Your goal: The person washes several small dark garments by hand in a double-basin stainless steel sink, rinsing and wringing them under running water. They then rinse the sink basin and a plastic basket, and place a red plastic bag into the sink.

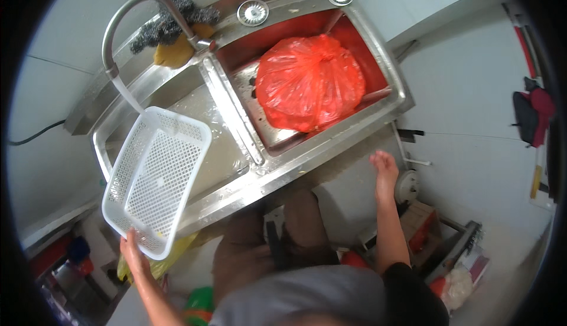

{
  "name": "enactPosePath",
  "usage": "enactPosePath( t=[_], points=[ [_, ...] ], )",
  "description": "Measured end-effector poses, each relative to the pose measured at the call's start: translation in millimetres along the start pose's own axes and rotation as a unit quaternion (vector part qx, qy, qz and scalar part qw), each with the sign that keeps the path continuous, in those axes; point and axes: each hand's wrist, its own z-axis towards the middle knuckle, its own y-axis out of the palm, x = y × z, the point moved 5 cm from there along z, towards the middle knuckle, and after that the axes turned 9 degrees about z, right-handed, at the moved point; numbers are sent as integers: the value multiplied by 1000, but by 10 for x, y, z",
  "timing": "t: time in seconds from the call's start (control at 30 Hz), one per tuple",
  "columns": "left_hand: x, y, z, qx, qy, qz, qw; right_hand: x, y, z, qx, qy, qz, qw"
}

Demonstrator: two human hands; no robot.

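My left hand (134, 253) grips the near end of a white perforated plastic basket (161, 179), which is tilted over the left basin of a stainless steel double sink (261, 179). Water runs from the curved faucet (133, 7) onto the basket's far corner. Nothing shows inside the basket apart from a small yellow bit near my hand. Murky water (221, 148) lies in the left basin. A full, tied red plastic bag (310, 86) sits in the right basin. Off the sink's front edge at the right, my right hand (384, 164) hangs in the air, holding nothing, its fingers loosely curled.
Two metal sink strainers (253, 12) rest on the back rim. Behind the faucet are dark steel-wool scourers (170, 24) and a yellow sponge cloth (175, 53). A yellow plastic bag (177, 255) hangs below the basket. A cardboard box (421, 226) stands low on the right.
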Motion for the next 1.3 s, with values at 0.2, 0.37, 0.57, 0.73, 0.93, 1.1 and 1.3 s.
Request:
enactPosePath(
  t=[0.2, 0.37, 0.57, 0.73, 0.93, 1.1, 1.3],
  points=[
    [131, 89, 470, 17, -6, 120, 993, -960, 1511, 737, -234, -141, -160, 949],
    [566, 313, 243, 154, 17, 169, 973, -655, 2540, 1691, -264, -336, -498, 755],
    [651, 661, -510, 209, 14, 134, 969, -328, 3108, 1985, -447, -142, -694, 545],
    [1119, 1561, -515, 166, 64, 171, 969, -563, 2984, 1938, -509, 111, -326, 789],
    [2331, 2097, -290, 224, 228, 113, 941, -1498, 2991, 1319, -633, 177, -466, 593],
    [2531, 2600, -396, 114, 282, 93, 948, -2501, 3118, 1215, -623, 25, -517, 586],
    [2821, 3811, -1158, -149, 454, 71, 876, -3483, 2885, 780, -562, -55, -491, 664]
  ],
)
